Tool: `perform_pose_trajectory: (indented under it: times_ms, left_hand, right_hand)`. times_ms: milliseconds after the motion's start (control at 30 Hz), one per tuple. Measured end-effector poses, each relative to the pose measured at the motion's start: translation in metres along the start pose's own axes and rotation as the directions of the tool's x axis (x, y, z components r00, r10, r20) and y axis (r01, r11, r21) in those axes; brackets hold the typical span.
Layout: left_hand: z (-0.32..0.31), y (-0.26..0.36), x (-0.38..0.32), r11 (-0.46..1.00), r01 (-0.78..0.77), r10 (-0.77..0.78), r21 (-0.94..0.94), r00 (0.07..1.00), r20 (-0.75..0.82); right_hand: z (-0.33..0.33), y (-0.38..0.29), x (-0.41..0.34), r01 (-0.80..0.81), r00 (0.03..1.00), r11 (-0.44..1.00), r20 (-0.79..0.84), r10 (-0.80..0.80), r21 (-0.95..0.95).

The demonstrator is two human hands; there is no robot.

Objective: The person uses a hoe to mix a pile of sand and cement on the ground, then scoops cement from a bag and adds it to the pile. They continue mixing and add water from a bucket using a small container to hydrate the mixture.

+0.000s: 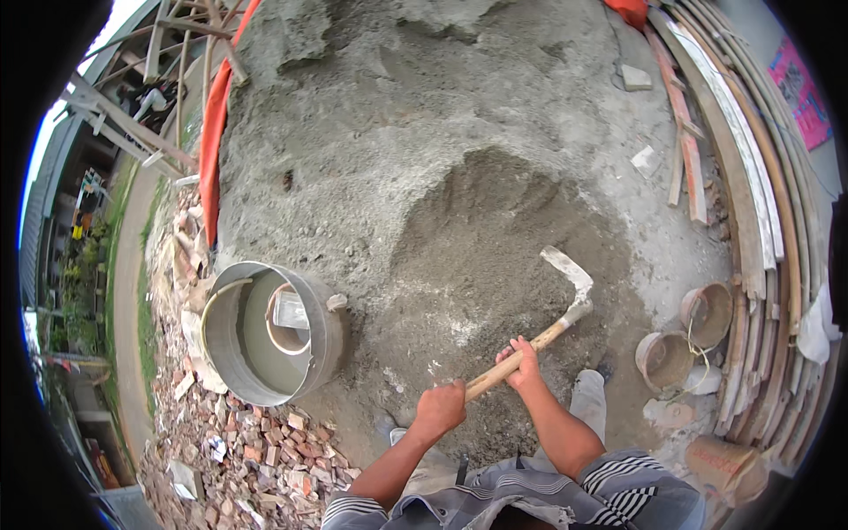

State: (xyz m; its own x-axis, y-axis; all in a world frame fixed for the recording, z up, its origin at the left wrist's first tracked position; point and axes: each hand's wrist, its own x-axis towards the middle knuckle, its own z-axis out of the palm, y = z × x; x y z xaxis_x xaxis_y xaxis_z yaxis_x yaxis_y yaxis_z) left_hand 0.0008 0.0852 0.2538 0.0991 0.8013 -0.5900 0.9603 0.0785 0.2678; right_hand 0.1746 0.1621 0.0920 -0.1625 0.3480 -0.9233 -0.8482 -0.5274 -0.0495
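Both my hands grip the wooden handle (493, 376) of a hoe. My left hand (442, 405) is closed around its lower end, close to my body. Further up the shaft, my right hand (523, 363) wraps it from the side. The hoe's metal blade (567, 268), smeared with pale grey mortar, is at the far end, over a patch of damp, darker sand mix (490, 225). Whether the blade touches the mix cannot be told. White powder (467, 331) streaks the mix near the handle.
A large metal drum (328, 344) at left holds grey water and a floating bucket (278, 331). Broken bricks (265, 457) lie below it. A sand heap (371, 132) rises ahead. Two dirty buckets (662, 361) and stacked timber (748, 218) stand at right, near a paper sack (725, 467).
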Motion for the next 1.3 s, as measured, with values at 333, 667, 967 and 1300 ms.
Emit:
perform_pose_trajectory:
  times_ms: [333,667,967,1300]
  left_hand:
    - [0.079,-0.101,-0.179,0.924,0.245,-0.258,-0.294,0.966,-0.006]
    - [0.148,-0.065,-0.224,0.860,0.159,-0.372,-0.484,0.846,-0.383]
    - [0.154,-0.033,-0.212,0.677,0.281,-0.422,-0.680,0.906,-0.045]
    - [0.139,-0.059,-0.199,-0.021,0.165,-0.410,-0.986,0.898,0.159]
  right_hand:
    - [-0.004,0.120,-0.085,-0.201,0.977,0.903,-0.011,0.213,-0.379]
    - [-0.002,0.112,-0.165,-0.181,0.906,0.847,0.250,0.341,-0.500]
    - [0.022,0.117,-0.137,-0.119,0.983,0.731,0.022,0.180,-0.672]
    - [0.078,0.185,-0.138,0.230,0.960,0.506,0.278,0.020,-0.832]
